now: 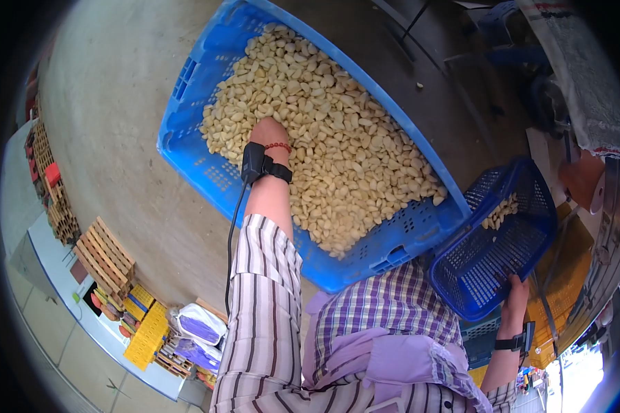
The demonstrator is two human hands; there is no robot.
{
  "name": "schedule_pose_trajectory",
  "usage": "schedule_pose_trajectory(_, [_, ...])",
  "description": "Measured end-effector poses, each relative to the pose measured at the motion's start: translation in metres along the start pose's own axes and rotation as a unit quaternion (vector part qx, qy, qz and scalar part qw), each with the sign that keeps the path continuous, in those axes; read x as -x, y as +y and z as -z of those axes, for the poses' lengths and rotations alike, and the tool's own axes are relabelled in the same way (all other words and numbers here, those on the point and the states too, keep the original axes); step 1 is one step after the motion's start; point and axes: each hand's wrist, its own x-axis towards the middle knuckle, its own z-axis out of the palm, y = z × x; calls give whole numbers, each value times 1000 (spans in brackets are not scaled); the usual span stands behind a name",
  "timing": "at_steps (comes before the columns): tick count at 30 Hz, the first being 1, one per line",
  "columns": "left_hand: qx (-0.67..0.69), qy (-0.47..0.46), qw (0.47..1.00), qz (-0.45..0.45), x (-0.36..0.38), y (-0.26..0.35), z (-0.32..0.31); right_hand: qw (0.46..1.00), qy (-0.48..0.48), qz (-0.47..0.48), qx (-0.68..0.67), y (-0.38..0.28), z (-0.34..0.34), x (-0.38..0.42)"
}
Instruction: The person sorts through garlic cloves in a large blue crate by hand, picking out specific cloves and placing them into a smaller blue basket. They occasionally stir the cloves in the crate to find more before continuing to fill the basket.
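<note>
A large blue crate (420, 131) holds a heap of pale peeled garlic cloves (337, 151). My left hand (269, 129) reaches down into the heap near the crate's left side, its fingers hidden among the cloves. On that wrist are a red bead bracelet and a black strapped device with a cable. At the lower right, my right hand (517, 292) grips the edge of a smaller dark blue basket (486, 268), fingers closed over its rim. The basket is tilted beside the crate's corner, with a small bunch of cloves at its far end.
Bare concrete floor (117, 103) spreads to the left. Wooden pallets (105, 256) and yellow plastic pallets (147, 336) stand at lower left. Yellow crates (565, 275) are beyond the basket, and a grey cloth (596, 82) hangs at upper right. One clove lies on the floor.
</note>
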Motion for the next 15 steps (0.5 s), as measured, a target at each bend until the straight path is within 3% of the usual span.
schedule_pose_trajectory(4, [9, -8, 1000, 8, -1, 2, -3, 1000, -1, -5, 1, -1, 1, 1])
schedule_pose_trajectory(6, [-15, -6, 998, -62, 0, -4, 2, 1000, 17, 7, -13, -3, -5, 4])
schedule_pose_trajectory(9, [-60, -21, 995, -76, -5, -12, -14, 999, 25, 10, -16, -2, -9, 4])
schedule_pose_trajectory(13, [7, 5, 993, -118, 29, -17, -14, 1000, 19, 7, -7, 0, -4, 3])
schedule_pose_trajectory(14, [248, -113, 959, -81, 36, -25, -24, 1000, 16, 5, -9, 2, -2, 2])
schedule_pose_trajectory(15, [470, -223, 853, -39, 43, -30, -28, 1000, 12, 2, -12, 3, -1, 1])
